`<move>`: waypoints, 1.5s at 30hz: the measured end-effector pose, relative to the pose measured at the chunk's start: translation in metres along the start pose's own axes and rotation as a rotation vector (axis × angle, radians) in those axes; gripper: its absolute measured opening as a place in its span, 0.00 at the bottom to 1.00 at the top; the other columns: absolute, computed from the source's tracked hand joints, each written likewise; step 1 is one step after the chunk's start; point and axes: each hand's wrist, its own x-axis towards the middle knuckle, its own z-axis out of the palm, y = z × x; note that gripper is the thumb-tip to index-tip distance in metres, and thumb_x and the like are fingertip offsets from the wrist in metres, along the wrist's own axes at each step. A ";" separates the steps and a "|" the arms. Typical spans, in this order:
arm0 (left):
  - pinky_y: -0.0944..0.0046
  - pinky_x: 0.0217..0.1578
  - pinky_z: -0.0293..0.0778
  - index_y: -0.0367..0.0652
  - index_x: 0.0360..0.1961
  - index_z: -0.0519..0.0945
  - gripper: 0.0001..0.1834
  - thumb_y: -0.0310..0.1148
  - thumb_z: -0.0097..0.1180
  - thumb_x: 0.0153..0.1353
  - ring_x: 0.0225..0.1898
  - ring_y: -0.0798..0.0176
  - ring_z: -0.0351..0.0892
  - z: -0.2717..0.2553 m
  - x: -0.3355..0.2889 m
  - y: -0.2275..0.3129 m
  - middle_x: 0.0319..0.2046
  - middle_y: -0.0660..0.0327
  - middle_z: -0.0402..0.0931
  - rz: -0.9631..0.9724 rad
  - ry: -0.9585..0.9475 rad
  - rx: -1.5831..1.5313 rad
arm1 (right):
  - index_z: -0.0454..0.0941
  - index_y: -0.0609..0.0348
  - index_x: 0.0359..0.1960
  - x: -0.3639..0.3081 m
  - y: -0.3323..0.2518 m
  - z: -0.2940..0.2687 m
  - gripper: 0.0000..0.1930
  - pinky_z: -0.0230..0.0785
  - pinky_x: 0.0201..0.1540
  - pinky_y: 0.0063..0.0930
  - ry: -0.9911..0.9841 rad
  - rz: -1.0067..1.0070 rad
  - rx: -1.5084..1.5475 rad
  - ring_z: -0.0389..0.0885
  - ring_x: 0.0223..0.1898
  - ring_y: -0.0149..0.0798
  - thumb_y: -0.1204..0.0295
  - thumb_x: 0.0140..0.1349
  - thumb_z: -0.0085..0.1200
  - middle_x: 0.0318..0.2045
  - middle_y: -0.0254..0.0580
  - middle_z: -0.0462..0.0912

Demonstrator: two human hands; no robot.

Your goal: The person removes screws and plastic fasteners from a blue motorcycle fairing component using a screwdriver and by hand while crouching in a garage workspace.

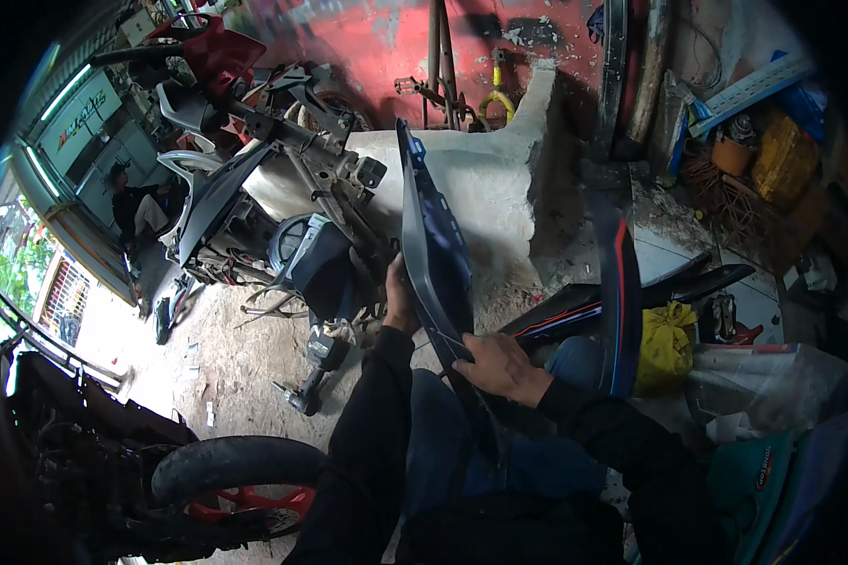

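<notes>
A long dark plastic motorcycle body panel stands tilted in front of me, its narrow lower end over my lap. Along its upper right edge run several small tabs. My left hand is closed on the panel's left edge, with part of its fingers hidden behind it. Lower down, my right hand grips the narrow part from the right. Right of it rises another dark panel with red and blue stripes. Behind that lies a third striped panel.
A stripped motorcycle frame stands ahead left. A dark power tool lies on the floor beside my left forearm. Near left is a motorcycle wheel. A yellow plastic bag sits right; a person sits far left.
</notes>
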 end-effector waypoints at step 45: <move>0.67 0.36 0.78 0.39 0.51 0.72 0.33 0.60 0.34 0.67 0.35 0.64 0.80 0.085 -0.002 0.070 0.38 0.58 0.78 -0.061 -0.282 0.130 | 0.76 0.60 0.29 0.126 0.007 -0.114 0.13 0.53 0.13 0.17 0.719 -0.559 0.475 0.64 0.11 0.21 0.63 0.64 0.51 0.16 0.30 0.74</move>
